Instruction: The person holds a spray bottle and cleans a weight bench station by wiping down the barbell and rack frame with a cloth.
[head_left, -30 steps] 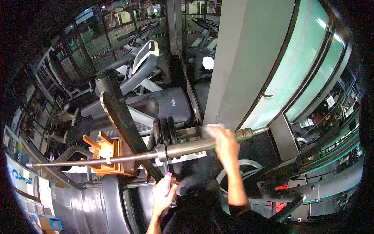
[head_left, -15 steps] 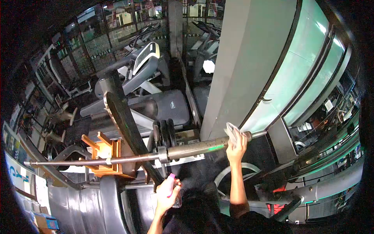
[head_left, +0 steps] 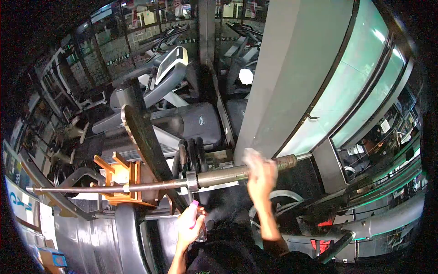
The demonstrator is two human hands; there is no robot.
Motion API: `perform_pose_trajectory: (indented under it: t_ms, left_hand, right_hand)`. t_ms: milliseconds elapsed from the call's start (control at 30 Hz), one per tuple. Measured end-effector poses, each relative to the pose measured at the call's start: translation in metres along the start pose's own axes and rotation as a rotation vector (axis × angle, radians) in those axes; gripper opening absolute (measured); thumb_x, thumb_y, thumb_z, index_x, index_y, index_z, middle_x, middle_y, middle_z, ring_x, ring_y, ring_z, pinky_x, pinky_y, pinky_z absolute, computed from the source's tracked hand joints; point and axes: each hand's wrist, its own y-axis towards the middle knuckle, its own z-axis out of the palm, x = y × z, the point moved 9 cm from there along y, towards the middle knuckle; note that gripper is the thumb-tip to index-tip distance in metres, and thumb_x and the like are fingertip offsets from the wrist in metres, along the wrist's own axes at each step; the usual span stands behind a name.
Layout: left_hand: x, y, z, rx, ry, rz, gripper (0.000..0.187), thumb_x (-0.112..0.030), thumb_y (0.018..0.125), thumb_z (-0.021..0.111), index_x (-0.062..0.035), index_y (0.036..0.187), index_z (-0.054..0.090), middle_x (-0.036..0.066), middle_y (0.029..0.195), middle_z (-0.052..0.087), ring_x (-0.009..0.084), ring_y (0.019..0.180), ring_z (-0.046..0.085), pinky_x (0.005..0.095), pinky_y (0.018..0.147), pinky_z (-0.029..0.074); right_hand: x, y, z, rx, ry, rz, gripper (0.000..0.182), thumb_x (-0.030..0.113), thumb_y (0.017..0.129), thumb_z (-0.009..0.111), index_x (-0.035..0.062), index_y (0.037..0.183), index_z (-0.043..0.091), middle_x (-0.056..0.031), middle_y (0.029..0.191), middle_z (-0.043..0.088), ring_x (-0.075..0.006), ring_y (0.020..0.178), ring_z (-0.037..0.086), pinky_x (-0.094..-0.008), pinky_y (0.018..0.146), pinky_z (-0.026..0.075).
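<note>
A long metal barbell (head_left: 150, 185) rests across a black upright post (head_left: 146, 141), its thick sleeve (head_left: 223, 175) reaching out to the right. My right hand (head_left: 262, 179), blurred by motion, presses a pale cloth (head_left: 252, 158) against that sleeve, short of its end. Below the bar, my left hand (head_left: 188, 227) is closed around a small clear spray bottle (head_left: 202, 234) with a pink top (head_left: 195, 204). The bottle stands upright in the hand, and its lower part is partly hidden by the fingers.
A wooden stool (head_left: 121, 180) stands behind the bar, with a black padded bench (head_left: 130, 235) in front. Weight plates (head_left: 196, 155) hang near the post. A treadmill (head_left: 196, 121) is at the back, a grey pillar (head_left: 273, 82) to the right, and machine tubing (head_left: 388, 223) at lower right.
My right hand has slid left along the sleeve with the cloth, uncovering the sleeve's right end. My left hand with the bottle has shifted slightly left.
</note>
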Motion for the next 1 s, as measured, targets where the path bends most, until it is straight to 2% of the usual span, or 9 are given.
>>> perform_pose_trajectory:
  t_ms: [67,200,267,367,433,500,700,833,1000]
  left_hand:
    - [0.006,0.003,0.006,0.010,-0.048,0.033,0.034,-0.005,0.081,0.062,0.0035,0.114,0.054,0.012,0.090,0.065,0.0206,0.082,0.066,0.0320,0.076,0.051]
    - [-0.025,0.014,-0.002,-0.056,-0.045,0.110,0.023,-0.004,0.082,0.060,0.0040,0.103,0.057,0.011,0.084,0.065,0.0192,0.077,0.066,0.0309,0.073,0.052]
    - [-0.026,0.014,-0.010,-0.132,-0.089,0.120,0.021,-0.003,0.081,0.060,0.0033,0.101,0.058,0.012,0.083,0.065,0.0194,0.075,0.066,0.0307,0.071,0.052]
    - [-0.020,0.014,-0.008,-0.045,0.082,0.119,0.024,-0.004,0.080,0.061,0.0017,0.104,0.057,0.012,0.083,0.065,0.0199,0.073,0.066,0.0308,0.069,0.051]
    - [-0.009,0.010,-0.011,-0.071,0.061,0.104,0.025,-0.005,0.081,0.062,0.0017,0.105,0.057,0.012,0.083,0.065,0.0202,0.074,0.066,0.0308,0.069,0.051]
    - [-0.001,0.003,-0.011,-0.091,0.036,0.089,0.026,-0.006,0.081,0.062,0.0018,0.105,0.057,0.011,0.082,0.065,0.0204,0.075,0.066,0.0309,0.070,0.051]
    - [-0.009,-0.004,-0.003,-0.043,0.144,0.100,0.033,-0.009,0.083,0.062,0.0002,0.113,0.054,0.011,0.085,0.066,0.0221,0.074,0.065,0.0327,0.069,0.051]
    - [-0.004,-0.012,-0.003,-0.056,0.127,0.026,0.037,-0.009,0.082,0.063,0.0005,0.116,0.053,0.012,0.087,0.066,0.0234,0.079,0.065,0.0337,0.073,0.051]
    - [0.005,-0.018,-0.009,-0.122,0.124,0.045,0.039,-0.007,0.082,0.063,0.0012,0.119,0.052,0.013,0.089,0.065,0.0236,0.080,0.066,0.0337,0.075,0.051]
  right_hand:
    - [0.061,-0.001,0.024,0.234,0.106,-0.129,0.047,0.001,0.068,0.060,0.0127,0.113,0.061,-0.0101,0.093,0.061,-0.0319,0.096,0.056,-0.0461,0.098,0.038]
    - [0.122,-0.018,0.042,0.356,0.242,-0.249,0.040,0.009,0.072,0.062,0.0181,0.110,0.063,-0.0084,0.101,0.060,-0.0281,0.106,0.054,-0.0437,0.099,0.040]
    - [0.103,-0.021,0.054,0.345,0.272,-0.231,0.042,0.006,0.071,0.062,0.0174,0.112,0.063,-0.0085,0.102,0.060,-0.0284,0.107,0.054,-0.0454,0.099,0.040]
    - [0.055,-0.009,0.042,0.384,0.091,-0.149,0.039,-0.003,0.069,0.059,0.0121,0.105,0.063,-0.0101,0.089,0.058,-0.0306,0.092,0.056,-0.0492,0.101,0.037]
    - [0.011,0.014,0.018,0.217,0.006,-0.077,0.034,0.002,0.073,0.061,0.0108,0.106,0.061,-0.0119,0.092,0.059,-0.0344,0.092,0.056,-0.0509,0.102,0.034]
    - [-0.032,0.033,0.004,0.280,-0.127,0.120,0.034,0.005,0.074,0.062,0.0095,0.107,0.059,-0.0133,0.097,0.061,-0.0344,0.098,0.057,-0.0496,0.103,0.034]
    - [-0.059,0.043,0.008,0.272,-0.143,0.269,0.035,0.011,0.072,0.066,0.0070,0.106,0.058,-0.0157,0.093,0.061,-0.0341,0.092,0.058,-0.0463,0.095,0.040]
    - [-0.053,0.023,0.003,0.108,-0.142,0.120,0.041,0.011,0.069,0.067,0.0082,0.108,0.059,-0.0132,0.093,0.057,-0.0320,0.095,0.054,-0.0442,0.097,0.036]
    - [-0.061,-0.024,-0.003,-0.219,-0.114,-0.001,0.045,0.004,0.068,0.065,0.0067,0.113,0.057,-0.0095,0.097,0.058,-0.0274,0.096,0.053,-0.0522,0.104,0.024]
